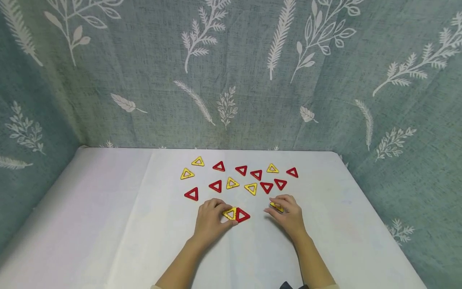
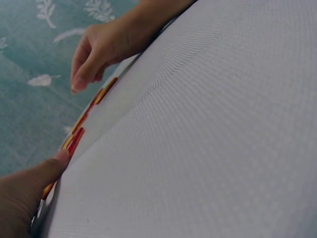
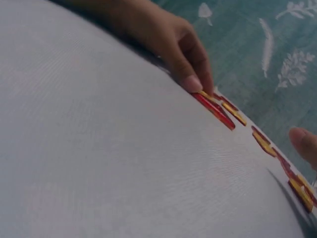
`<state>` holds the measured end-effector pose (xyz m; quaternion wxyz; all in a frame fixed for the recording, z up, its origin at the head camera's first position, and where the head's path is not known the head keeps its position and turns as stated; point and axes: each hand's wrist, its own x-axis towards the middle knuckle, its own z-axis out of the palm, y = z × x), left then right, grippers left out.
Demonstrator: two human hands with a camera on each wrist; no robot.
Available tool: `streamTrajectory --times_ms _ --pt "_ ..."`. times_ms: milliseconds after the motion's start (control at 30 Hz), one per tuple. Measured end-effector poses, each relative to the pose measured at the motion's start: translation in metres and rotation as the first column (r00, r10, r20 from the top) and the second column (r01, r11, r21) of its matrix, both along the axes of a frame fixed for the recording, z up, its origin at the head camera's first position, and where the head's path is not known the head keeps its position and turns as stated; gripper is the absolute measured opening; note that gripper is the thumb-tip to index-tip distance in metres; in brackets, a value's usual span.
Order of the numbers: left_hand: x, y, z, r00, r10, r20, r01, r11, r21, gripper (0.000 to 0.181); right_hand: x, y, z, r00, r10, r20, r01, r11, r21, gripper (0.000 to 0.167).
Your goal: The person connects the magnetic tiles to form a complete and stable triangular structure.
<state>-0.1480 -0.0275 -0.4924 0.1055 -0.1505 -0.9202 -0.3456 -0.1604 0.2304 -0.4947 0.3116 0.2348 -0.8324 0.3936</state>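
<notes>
Near the middle of the table my left hand (image 1: 213, 218) pinches a yellow triangular frame tile (image 1: 230, 213) between thumb and fingers. Edge to edge with it lies a red triangular tile (image 1: 242, 215), pointing right; the left thumb tip is at their lower seam. My right hand (image 1: 286, 212) hovers with parted, bent fingers over another yellow triangular tile (image 1: 277, 207), which its fingers partly hide. In the left wrist view, the right hand (image 2: 106, 49) is raised above the tabletop with nothing visible in its fingers. The right wrist view shows the left thumb (image 3: 190, 83) touching the tiles.
Several loose red triangular tiles (image 1: 192, 194) and yellow triangular tiles (image 1: 187, 174) lie scattered beyond the hands on the white table (image 1: 90, 224). A green leaf-patterned cloth (image 1: 151, 80) hangs behind the table and at its sides. A dark object (image 1: 286, 285) shows at the bottom edge.
</notes>
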Motion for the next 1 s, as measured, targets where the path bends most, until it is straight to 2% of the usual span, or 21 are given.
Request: streamTrajectory --times_ms 233,267,333,400,500,567,633,700,800,900,1000 --pt "0.001 -0.001 -0.001 1.0 -0.015 0.019 0.015 1.0 0.011 0.038 -0.002 0.015 0.0 0.997 -0.077 -0.005 0.077 0.997 0.025 0.042" --pt "0.001 -0.002 0.0 1.0 -0.014 0.02 0.014 1.0 0.009 0.039 -0.002 0.016 0.0 0.996 -0.091 0.012 0.091 0.996 0.027 0.043" --pt "0.001 -0.003 0.0 1.0 -0.012 0.019 0.012 1.0 0.003 0.038 0.0 0.019 0.0 0.987 -0.131 0.098 0.128 0.991 0.032 0.043" --pt "0.001 -0.004 0.0 1.0 -0.014 0.015 0.014 1.0 -0.005 0.038 0.002 0.024 0.002 0.957 -0.17 0.235 0.164 0.985 0.046 0.045" --pt "0.001 -0.004 -0.001 1.0 -0.022 0.014 0.022 1.0 -0.003 0.038 0.005 0.034 0.005 0.871 -0.215 0.442 0.194 0.977 0.091 0.048" --pt "0.001 -0.003 -0.002 1.0 -0.028 0.014 0.028 1.0 0.001 0.037 0.006 0.042 0.008 0.817 -0.204 0.539 0.185 0.979 0.089 0.049" --pt "0.001 -0.002 -0.002 0.999 -0.035 0.016 0.035 0.999 0.006 0.037 0.005 0.049 0.01 0.788 -0.185 0.587 0.178 0.982 0.07 0.049" --pt "0.001 -0.002 -0.001 0.999 -0.041 0.014 0.041 0.999 0.01 0.038 0.004 0.054 0.012 0.772 -0.154 0.617 0.164 0.986 0.041 0.048" --pt "0.0 -0.003 0.0 0.999 -0.043 0.009 0.043 0.999 0.017 0.038 0.0 0.055 0.014 0.769 -0.131 0.626 0.124 0.991 0.055 0.048" --pt "-0.001 -0.003 0.002 0.999 -0.042 0.009 0.041 0.999 0.025 0.038 -0.004 0.053 0.015 0.772 -0.116 0.625 0.078 0.993 0.089 0.049" --pt "-0.001 -0.005 0.003 0.999 -0.047 0.016 0.046 0.999 0.026 0.038 -0.006 0.049 0.014 0.781 -0.124 0.612 0.066 0.991 0.116 0.046"
